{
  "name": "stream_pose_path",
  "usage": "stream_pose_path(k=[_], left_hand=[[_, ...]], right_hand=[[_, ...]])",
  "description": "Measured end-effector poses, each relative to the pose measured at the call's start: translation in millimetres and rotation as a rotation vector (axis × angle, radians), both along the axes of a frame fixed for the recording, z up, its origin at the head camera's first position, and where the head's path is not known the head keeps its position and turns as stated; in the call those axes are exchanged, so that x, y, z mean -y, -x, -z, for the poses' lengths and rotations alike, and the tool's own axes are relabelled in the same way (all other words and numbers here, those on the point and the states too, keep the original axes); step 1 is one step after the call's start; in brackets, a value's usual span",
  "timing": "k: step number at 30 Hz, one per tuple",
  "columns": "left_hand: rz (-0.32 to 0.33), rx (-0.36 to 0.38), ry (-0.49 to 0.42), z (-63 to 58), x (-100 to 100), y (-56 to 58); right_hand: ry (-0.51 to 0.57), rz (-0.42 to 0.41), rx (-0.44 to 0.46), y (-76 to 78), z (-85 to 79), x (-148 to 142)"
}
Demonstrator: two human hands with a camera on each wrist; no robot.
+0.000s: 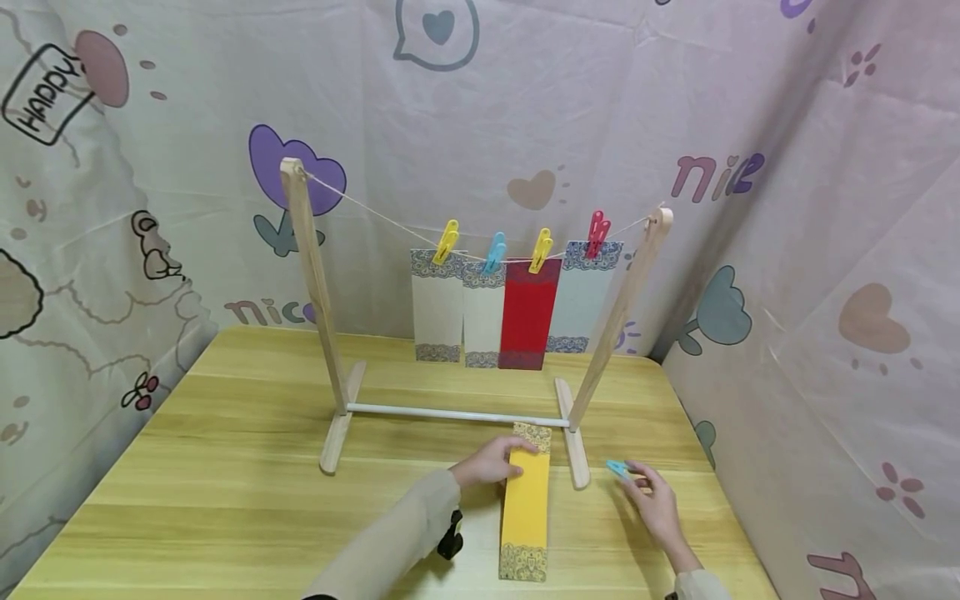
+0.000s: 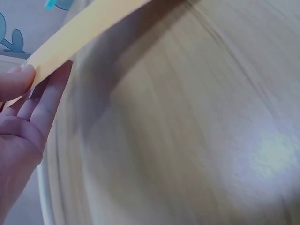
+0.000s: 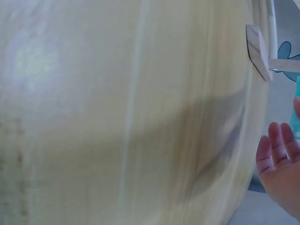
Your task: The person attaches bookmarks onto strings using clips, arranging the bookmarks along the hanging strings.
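A long yellow card [image 1: 525, 508] with patterned bands at both ends is pinched near its far end by my left hand [image 1: 491, 462]. In the left wrist view, the thumb lies on one face of the yellow card [image 2: 84, 33] and the fingers lie behind it. Off to the right, my right hand [image 1: 655, 504] holds a light blue clothespin [image 1: 618, 468] at its fingertips. The right wrist view shows only part of this blue clothespin [image 3: 295, 112] at its edge, beside the hand [image 3: 281, 173].
A wooden rack stands behind, its left post [image 1: 315, 275] and right post [image 1: 622, 317] joined by a string and a white rod [image 1: 457, 413]. Two white cards, a red card [image 1: 528, 317] and a pale blue card [image 1: 588, 292] hang from yellow, blue and red clothespins. Patterned cloth surrounds the table [image 1: 225, 500].
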State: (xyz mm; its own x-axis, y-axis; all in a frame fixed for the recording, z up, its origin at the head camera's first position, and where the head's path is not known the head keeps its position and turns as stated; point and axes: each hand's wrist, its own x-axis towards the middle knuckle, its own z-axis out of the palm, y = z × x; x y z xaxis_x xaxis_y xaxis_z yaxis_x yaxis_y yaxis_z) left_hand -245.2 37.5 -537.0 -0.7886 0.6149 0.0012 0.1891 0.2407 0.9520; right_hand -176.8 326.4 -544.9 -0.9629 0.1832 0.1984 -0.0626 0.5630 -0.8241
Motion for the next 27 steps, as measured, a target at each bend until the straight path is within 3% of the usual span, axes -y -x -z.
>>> stream_pose_path(k=[7, 12, 20, 27], left_hand=[[0.007, 0.037, -0.041, -10.7, -3, 1.0], [-0.003, 0.033, -0.08, -12.3, 0, 4.1], [-0.031, -0.009, -0.115, -21.3, 8, 7.2], [-0.045, 0.002, -0.135, -27.5, 13, 6.5]], right_hand=[[0.053, -0.067, -0.106, 2.5, -7.8, 4], [0.084, -0.144, -0.106, 7.0, -17.0, 4], [0.109, -0.166, -0.132, 14.3, -32.2, 5], [0.124, -0.209, -0.18, 18.3, -42.0, 10]])
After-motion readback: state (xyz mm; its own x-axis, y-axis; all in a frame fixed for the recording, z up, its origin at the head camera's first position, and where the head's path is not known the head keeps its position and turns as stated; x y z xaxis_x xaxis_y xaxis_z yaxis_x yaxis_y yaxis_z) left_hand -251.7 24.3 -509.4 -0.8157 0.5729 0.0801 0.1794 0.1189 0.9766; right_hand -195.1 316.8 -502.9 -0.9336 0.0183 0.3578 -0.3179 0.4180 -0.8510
